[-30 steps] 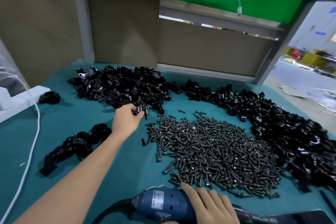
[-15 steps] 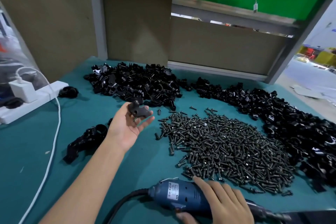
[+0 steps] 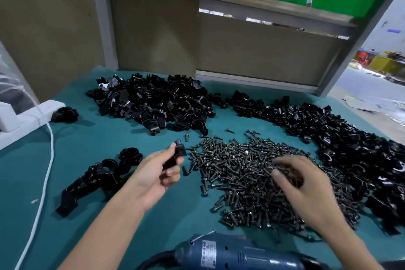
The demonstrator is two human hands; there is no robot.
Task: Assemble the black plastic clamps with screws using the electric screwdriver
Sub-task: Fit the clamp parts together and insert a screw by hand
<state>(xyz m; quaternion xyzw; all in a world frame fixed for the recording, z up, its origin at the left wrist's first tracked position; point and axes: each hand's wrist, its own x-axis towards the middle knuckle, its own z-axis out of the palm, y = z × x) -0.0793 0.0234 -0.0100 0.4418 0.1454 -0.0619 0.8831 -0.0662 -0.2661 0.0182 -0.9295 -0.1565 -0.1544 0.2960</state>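
While the left hand (image 3: 156, 174) pinches a black clamp piece (image 3: 178, 153) clear of the table (image 3: 76, 138), presumably ready for a screw, the right hand (image 3: 303, 184) dips its curled fingers (image 3: 291, 163) into the screw pile (image 3: 236, 173); whether they hold one cannot be told. The electric screwdriver (image 3: 236, 254) lies unheld nearest the person, within easy reach.

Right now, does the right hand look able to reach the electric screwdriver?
Probably yes: the right hand is in the screw pile, and the blue electric screwdriver lies uncovered just nearer the person, with nothing between them.
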